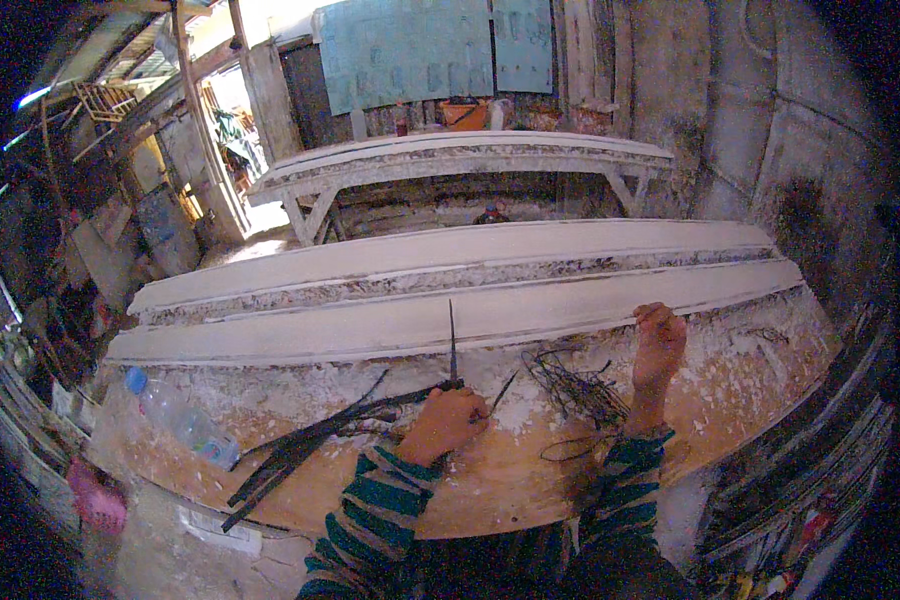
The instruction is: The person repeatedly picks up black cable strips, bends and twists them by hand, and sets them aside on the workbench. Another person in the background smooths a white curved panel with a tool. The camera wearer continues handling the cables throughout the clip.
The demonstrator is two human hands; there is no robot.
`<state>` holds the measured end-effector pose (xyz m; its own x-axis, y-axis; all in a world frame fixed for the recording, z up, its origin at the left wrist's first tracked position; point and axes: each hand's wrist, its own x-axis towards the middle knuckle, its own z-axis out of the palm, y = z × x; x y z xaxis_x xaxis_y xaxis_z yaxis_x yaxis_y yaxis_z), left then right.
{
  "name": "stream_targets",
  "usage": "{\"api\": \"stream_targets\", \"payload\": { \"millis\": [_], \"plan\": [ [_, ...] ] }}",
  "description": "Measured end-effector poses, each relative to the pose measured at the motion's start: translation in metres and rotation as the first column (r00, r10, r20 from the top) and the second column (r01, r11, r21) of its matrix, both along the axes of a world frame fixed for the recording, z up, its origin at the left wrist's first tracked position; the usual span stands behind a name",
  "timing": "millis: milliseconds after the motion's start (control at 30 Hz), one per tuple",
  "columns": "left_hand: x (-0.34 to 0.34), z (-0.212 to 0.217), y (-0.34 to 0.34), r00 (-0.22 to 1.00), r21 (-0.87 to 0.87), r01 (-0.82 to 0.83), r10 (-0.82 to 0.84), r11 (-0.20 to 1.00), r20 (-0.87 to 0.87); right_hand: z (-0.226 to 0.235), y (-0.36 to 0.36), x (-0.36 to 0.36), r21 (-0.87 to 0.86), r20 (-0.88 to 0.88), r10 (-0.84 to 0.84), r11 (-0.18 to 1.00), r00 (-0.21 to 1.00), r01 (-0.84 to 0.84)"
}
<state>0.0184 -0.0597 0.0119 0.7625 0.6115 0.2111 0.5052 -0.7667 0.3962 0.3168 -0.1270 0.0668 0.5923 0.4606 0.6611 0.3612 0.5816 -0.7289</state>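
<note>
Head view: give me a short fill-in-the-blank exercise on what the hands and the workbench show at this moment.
1. The left hand grips a thin dark ____ that points up and away from the person.
2. The right hand rests at the near edge of the long white ____.
3. A tangle of wire lies between the two ____.
4. A clear plastic bottle with a ____ cap lies on the workbench, to the person's left.

Missing words: rod; moulding; hands; blue

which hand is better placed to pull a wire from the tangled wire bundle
Right, probably. The right hand is beside the wire bundle and looks to pinch a strand already, while the left hand is closed on a thin dark rod.
</note>
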Motion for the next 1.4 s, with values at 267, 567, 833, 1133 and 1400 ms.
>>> {"api": "stream_targets", "payload": {
  "millis": [267,567,833,1133,1400],
  "plan": [
    [0.007,-0.007,0.005,0.971,0.102,-0.116,0.091,0.988,0.222,-0.005,0.013,-0.027,-0.306,0.314,0.081,0.952,0.946,0.020],
    [0.006,0.003,0.007,0.894,0.040,-0.206,0.172,0.978,0.413,-0.004,0.014,-0.076,-0.623,0.448,0.562,0.754,0.695,-0.208],
    [0.003,0.004,0.010,0.684,-0.486,-0.109,0.420,0.867,0.596,-0.007,0.019,-0.069,-0.859,0.175,0.728,0.442,0.662,-0.258],
    [0.000,-0.014,0.037,0.575,-0.508,-0.019,0.425,0.861,0.699,-0.032,0.032,-0.057,-0.783,0.271,0.707,0.556,0.653,-0.277],
    [-0.015,-0.012,0.049,0.685,-0.149,-0.406,0.408,0.902,0.604,-0.024,0.023,-0.048,-0.800,-0.006,0.442,0.536,0.897,-0.269]
  ]
}}
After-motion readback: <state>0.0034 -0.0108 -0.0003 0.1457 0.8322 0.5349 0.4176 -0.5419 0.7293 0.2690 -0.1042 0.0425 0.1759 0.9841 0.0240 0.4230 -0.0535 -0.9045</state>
